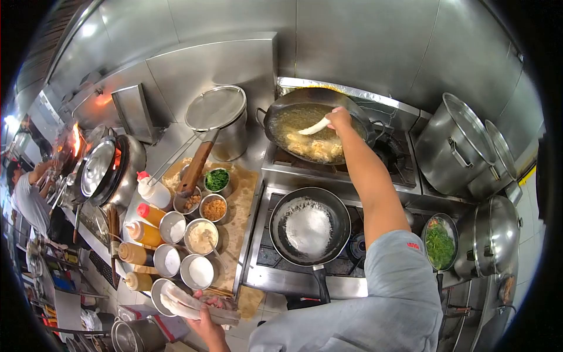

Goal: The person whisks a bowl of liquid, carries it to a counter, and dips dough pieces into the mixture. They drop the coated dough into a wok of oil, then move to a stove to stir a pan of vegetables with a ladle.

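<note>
Our right hand [339, 118] reaches out over the wok [267, 120] on the back burner of the stove [281, 280], fingers pinched on one end of a pale strip [314, 127]. We hold the strip nearly level just above the bubbling oil, where golden pieces [314, 149] float toward the near side of the wok. Our left hand [205, 321] is low, off the front left corner of the stove, gripping a white tray [176, 302] from beneath; more pale strips lie on it. On the front burner sits a dark pan [278, 214] with a white patch in its middle, and neither hand touches it. Left of the stove, a wooden board [243, 193] carries round bowls [201, 236] of seasoning, with squeeze bottles [143, 233] lined along its left edge. At the right edge of the stove a dish [423, 234] holds chopped greens [440, 243].
</note>
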A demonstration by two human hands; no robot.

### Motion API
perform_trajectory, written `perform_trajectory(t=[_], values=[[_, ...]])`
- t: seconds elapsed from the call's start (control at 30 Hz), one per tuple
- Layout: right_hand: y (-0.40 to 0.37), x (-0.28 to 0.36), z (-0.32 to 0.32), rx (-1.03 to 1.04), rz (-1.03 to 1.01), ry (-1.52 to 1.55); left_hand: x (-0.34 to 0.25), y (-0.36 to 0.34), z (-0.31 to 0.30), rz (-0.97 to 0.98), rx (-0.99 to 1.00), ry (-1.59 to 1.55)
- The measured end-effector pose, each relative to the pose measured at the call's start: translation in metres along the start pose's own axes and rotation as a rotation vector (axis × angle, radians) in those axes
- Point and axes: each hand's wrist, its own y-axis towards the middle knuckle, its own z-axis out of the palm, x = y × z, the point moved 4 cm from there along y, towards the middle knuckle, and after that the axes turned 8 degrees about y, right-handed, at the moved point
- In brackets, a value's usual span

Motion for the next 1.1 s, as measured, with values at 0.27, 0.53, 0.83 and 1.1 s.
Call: perform_trajectory(t=[0.27,0.53,0.83,1.1], values=[[0.032,-0.043,-0.021,0.03,0.005,-0.36,-0.013,-0.005,0.01,0.014,0.05,0.026],[-0.266,0.07,-0.065,0.628,-0.209,-0.047,-0.011,-0.017,-0.016,0.015,0.353,-0.008],[-0.554,0.035,-0.019,1.231,-0.326,-0.017,-0.023,-0.041,-0.011,0.073,0.862,0.154],[-0.588,0.053,-0.028,1.115,-0.504,-0.012,-0.032,-0.045,-0.013,0.27,0.973,0.425]])
